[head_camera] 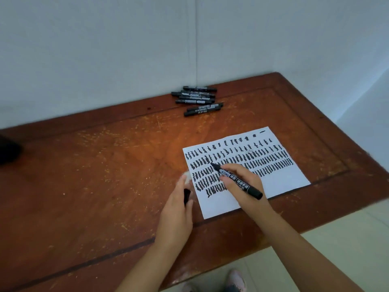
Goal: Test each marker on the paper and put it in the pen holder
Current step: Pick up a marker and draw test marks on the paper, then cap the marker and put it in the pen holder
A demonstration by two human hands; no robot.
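My right hand (242, 182) grips an uncapped black marker (244, 185), its tip touching the white paper (280, 182) among rows of black scribbles. My left hand (179, 203) sits just left of the paper and holds the marker's black cap (187, 196). Several more black markers (199, 100) lie in a loose pile at the back of the wooden table, near the wall. A dark object (8, 151) at the far left edge may be the pen holder; only part of it shows.
The brown wooden table (94, 175) is scratched and stands in a corner against pale walls. Its front edge runs diagonally past my forearms, with tiled floor and my shoes (236, 280) below.
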